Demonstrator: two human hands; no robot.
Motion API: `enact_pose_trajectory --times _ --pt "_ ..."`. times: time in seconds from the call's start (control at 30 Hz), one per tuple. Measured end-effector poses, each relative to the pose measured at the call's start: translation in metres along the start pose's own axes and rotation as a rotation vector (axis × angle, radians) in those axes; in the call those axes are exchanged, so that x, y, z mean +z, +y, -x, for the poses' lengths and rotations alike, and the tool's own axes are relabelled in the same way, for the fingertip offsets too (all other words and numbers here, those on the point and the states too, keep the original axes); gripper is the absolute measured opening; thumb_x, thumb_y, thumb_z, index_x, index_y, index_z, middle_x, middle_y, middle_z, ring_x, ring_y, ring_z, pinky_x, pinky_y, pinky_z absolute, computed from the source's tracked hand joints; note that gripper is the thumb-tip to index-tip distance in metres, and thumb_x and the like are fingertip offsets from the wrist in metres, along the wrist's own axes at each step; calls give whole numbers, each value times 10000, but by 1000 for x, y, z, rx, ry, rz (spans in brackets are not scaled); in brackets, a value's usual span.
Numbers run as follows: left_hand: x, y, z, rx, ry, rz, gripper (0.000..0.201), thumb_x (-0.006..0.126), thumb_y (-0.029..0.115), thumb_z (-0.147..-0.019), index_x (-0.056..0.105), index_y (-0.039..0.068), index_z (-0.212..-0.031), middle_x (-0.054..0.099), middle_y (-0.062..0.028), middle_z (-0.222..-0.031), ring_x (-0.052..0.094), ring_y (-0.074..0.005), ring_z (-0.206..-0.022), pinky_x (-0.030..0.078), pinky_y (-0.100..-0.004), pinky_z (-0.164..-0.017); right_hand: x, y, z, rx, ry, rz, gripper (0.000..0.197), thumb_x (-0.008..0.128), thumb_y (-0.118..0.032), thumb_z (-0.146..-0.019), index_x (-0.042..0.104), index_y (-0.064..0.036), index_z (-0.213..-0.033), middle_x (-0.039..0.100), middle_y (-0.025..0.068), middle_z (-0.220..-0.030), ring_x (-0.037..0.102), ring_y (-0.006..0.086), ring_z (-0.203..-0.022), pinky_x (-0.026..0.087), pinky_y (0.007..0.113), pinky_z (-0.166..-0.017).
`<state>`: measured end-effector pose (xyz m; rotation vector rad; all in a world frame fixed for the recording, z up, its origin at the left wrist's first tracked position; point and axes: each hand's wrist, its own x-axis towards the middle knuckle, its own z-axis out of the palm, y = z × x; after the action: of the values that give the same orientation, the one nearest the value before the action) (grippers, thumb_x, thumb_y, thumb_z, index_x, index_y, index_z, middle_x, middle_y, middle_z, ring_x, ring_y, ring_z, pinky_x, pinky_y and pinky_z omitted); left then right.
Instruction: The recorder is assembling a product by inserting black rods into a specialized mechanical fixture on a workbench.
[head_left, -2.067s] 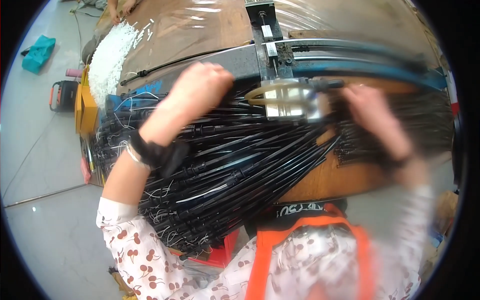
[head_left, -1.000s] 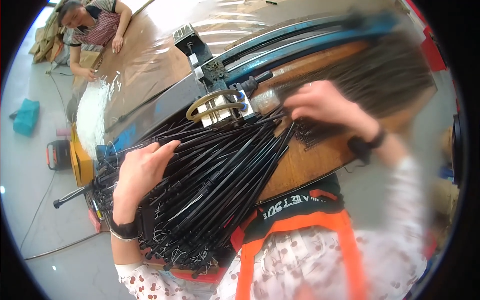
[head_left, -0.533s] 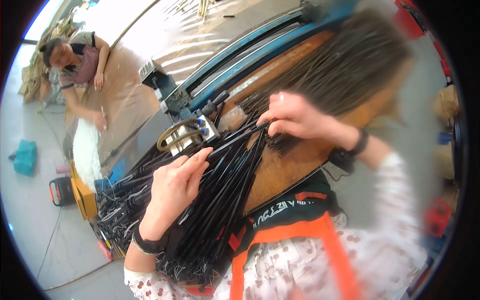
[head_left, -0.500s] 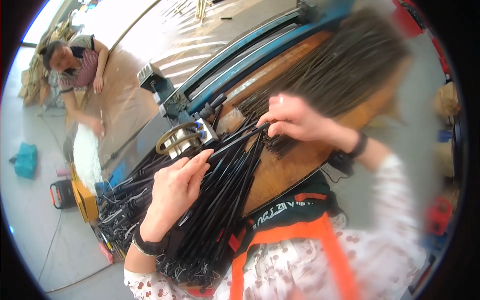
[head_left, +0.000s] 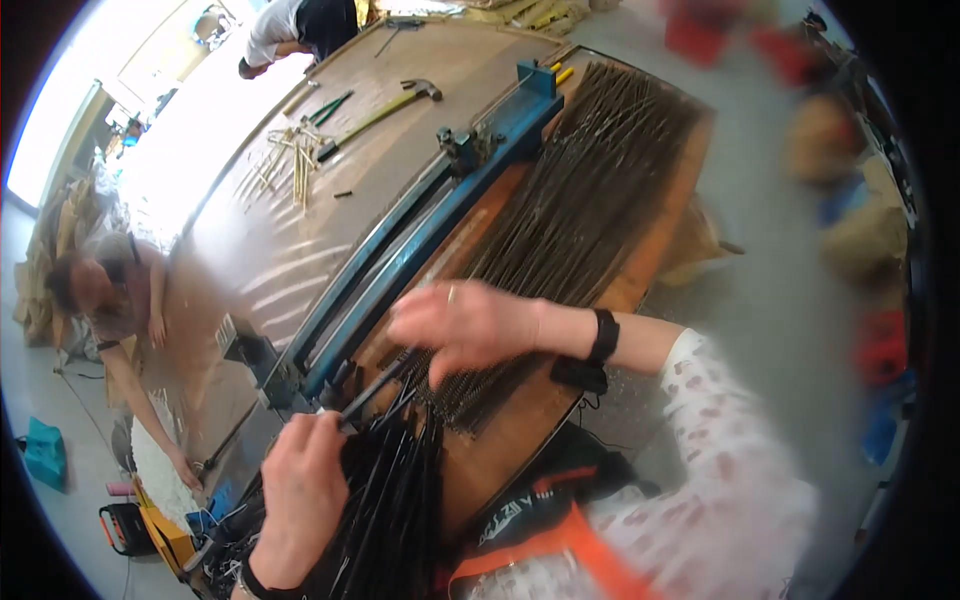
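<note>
Black plastic or metal (I cannot tell which) makes up the rod (head_left: 376, 391) slanting between the two hands. The left hand (head_left: 303, 485) has its fingers closed on the rod's lower end; the right hand (head_left: 475, 330), blurred, is at the upper end with thumb and fingertips apart. More black rods (head_left: 390, 490) lie beside the left hand. Thin dark wires (head_left: 595, 190) cover much of the wooden surface (head_left: 485, 460), next to a blue rail (head_left: 425, 240). Farther off lies a hammer (head_left: 385, 118).
</note>
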<state>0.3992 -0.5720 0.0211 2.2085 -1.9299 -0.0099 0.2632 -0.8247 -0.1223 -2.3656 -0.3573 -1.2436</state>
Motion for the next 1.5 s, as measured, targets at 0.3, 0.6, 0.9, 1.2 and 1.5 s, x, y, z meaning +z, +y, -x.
enact_pose_trajectory --times 0.3,0.6,0.9,1.2,1.5 --pt "16 -30 -68 144 14 -177 275 658 45 -860 609 53 -1130 548 -126 -802 608 -334 -760 511 -434 -647 -43 84 1 88 -135 60 459 798 -261 -827 661 -131 -1246 703 91 -786 705 269 -682 548 341 -581" --pt "29 -54 -98 145 28 -176 238 614 84 -904 585 67 -1140 551 -132 -821 614 -338 -782 522 -433 -662 -75 147 29 390 -206 354 264 805 -349 -803 714 -103 -833 680 92 -730 681 283 -673 534 361 -580" --pt "41 -63 -96 163 -37 -99 241 607 86 -913 585 72 -1153 559 -130 -804 616 -345 -758 516 -446 -646 -56 126 10 -35 -130 206 309 816 -312 -792 708 -95 -983 649 84 -715 665 274 -656 531 358 -594" --pt "20 -68 -53 93 13 -212 242 632 91 -892 619 109 -1133 545 -111 -780 606 -319 -732 498 -436 -614 -1 89 -7 -22 -13 135 500 814 -337 -778 654 -177 -1224 633 78 -748 656 257 -686 550 373 -614" --pt "-1 -89 2 62 202 -286 261 669 71 -847 655 119 -1103 532 -89 -744 575 -293 -702 480 -416 -611 35 19 -40 53 52 -68 444 744 -190 -847 610 -96 -1260 630 89 -787 635 281 -686 516 376 -612"
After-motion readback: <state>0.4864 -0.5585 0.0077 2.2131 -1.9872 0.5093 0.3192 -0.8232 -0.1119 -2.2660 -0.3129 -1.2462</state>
